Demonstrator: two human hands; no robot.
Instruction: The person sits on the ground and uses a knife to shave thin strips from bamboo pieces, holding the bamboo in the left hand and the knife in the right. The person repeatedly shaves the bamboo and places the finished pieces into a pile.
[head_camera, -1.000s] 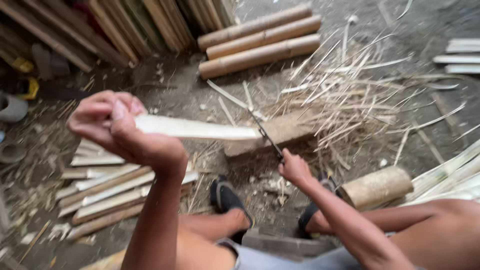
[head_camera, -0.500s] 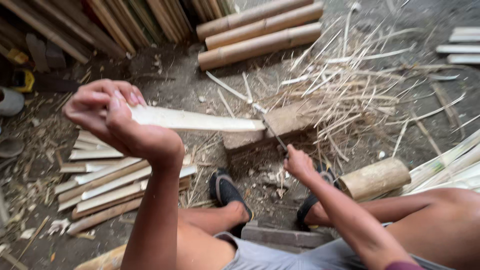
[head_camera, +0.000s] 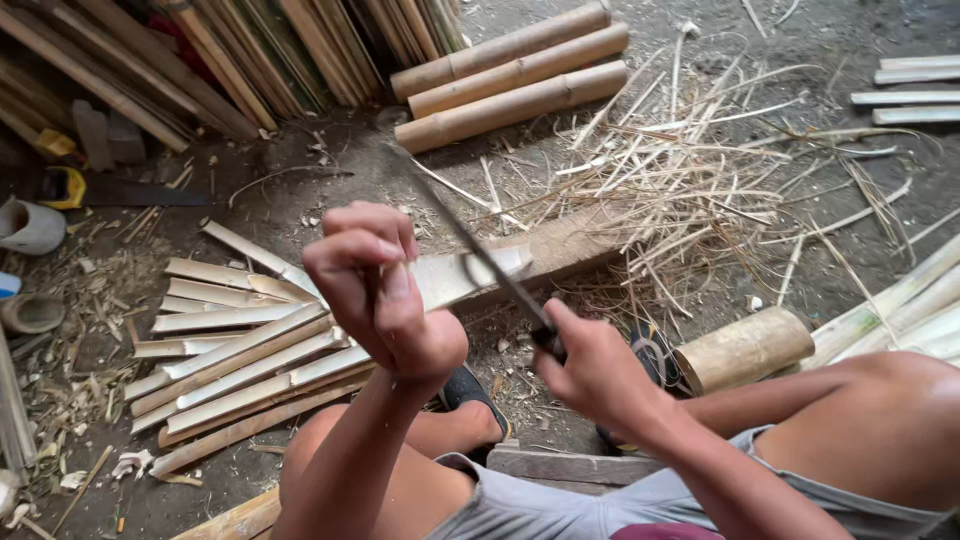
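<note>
left hand (head_camera: 385, 300): fist closed around near end of a pale bamboo slat (head_camera: 470, 275), raised in front of the person.
right hand (head_camera: 590, 365): closed on handle of a long dark knife (head_camera: 470, 245); blade angles up-left and crosses the slat.
slat: far end rests on a wooden block (head_camera: 575, 245) lying on the floor.
feet: dark sandals (head_camera: 470, 390) just below the hands, person seated low on a plank (head_camera: 560, 465).
floor (head_camera: 290, 190): bare packed dirt, gritty, littered with chips.
left of hands: stack of split bamboo slats (head_camera: 230, 350), laid roughly parallel.
right: short bamboo section (head_camera: 745, 350) near the knee; loose heap of thin shavings (head_camera: 700, 190) beyond the block.
far side: three round bamboo poles (head_camera: 510, 75) side by side; long bamboo strips (head_camera: 200, 50) leaning top-left.
far left edge: hand saw (head_camera: 120, 190), small pale pot (head_camera: 30, 225).
</note>
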